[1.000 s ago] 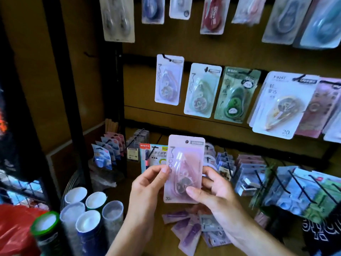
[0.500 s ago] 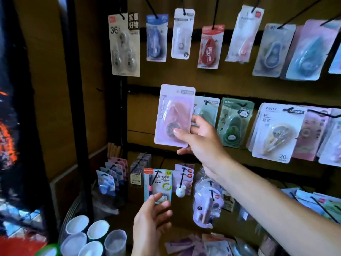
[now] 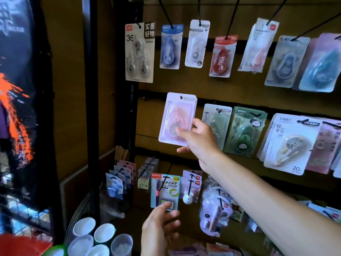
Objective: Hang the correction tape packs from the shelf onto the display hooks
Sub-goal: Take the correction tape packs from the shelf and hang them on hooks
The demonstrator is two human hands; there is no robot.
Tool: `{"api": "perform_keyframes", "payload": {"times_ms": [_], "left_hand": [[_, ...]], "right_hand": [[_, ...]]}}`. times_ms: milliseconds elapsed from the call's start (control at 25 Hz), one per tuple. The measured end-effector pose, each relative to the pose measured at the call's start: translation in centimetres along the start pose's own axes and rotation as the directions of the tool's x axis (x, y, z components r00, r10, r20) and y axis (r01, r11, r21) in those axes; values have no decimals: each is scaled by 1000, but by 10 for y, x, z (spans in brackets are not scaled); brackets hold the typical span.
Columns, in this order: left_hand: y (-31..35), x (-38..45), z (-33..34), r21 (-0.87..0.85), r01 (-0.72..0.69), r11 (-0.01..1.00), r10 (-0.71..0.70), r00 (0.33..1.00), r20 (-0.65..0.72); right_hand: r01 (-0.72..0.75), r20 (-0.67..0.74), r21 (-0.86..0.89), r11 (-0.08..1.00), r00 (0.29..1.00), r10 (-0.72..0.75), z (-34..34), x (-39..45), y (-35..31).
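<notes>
Right hand: our right hand (image 3: 198, 140) reaches up to the middle row of the display and pinches a pink correction tape pack (image 3: 177, 119), thumb on the clear blister front, fingers (image 3: 198, 122) curled round its right edge.
Pink pack: we hold it upright at the left end of the middle row, its punched hole at the top; we cannot tell whether the hole sits on a hook.
Left hand: our left hand (image 3: 159, 228) hangs low in front of the bottom row, fingers loosely spread, holding nothing.
Middle row: just right of the pink pack hang a pale green pack (image 3: 216, 122), partly behind our hand, a dark green pack (image 3: 245, 132) and a white pack marked 20 (image 3: 289, 143).
Top row: a three-piece pack marked 36 (image 3: 139, 52), a blue pack (image 3: 170, 47), a white pack (image 3: 197, 43) and a red pack (image 3: 222, 56) hang from black hooks (image 3: 166, 12).
Bottom row: a blue pen refill card (image 3: 165, 191) hangs just above our left hand.
Lower left: round white-topped cylinders (image 3: 99, 239) stand clustered together.
</notes>
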State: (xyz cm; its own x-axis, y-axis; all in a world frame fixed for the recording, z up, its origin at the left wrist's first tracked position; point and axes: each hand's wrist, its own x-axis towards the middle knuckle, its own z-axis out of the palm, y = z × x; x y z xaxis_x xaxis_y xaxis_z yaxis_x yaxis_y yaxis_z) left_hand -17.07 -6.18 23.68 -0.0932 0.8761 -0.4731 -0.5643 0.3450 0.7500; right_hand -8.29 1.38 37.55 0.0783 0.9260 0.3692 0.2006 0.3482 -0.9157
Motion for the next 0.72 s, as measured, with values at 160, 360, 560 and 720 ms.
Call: {"api": "perform_keyframes", "payload": {"times_ms": [160, 360, 560, 720], "left_hand": [[-3, 1, -1, 12, 1, 1000, -2, 1000, 17], [-5, 2, -6, 30, -13, 999, 13, 1000, 4], [-7, 2, -8, 36, -73, 997, 72, 997, 35], [-18, 5, -13, 90, -204, 975, 199, 978, 68]], "right_hand": [[-77, -80, -11, 997, 994, 76, 1, 19, 3], [-261, -72, 30, 965, 962, 263, 6, 47, 18], [-466, 114, 125, 876, 884, 454, 3, 43, 47], [-515, 344, 92, 852, 819, 458, -32, -15, 99]]}}
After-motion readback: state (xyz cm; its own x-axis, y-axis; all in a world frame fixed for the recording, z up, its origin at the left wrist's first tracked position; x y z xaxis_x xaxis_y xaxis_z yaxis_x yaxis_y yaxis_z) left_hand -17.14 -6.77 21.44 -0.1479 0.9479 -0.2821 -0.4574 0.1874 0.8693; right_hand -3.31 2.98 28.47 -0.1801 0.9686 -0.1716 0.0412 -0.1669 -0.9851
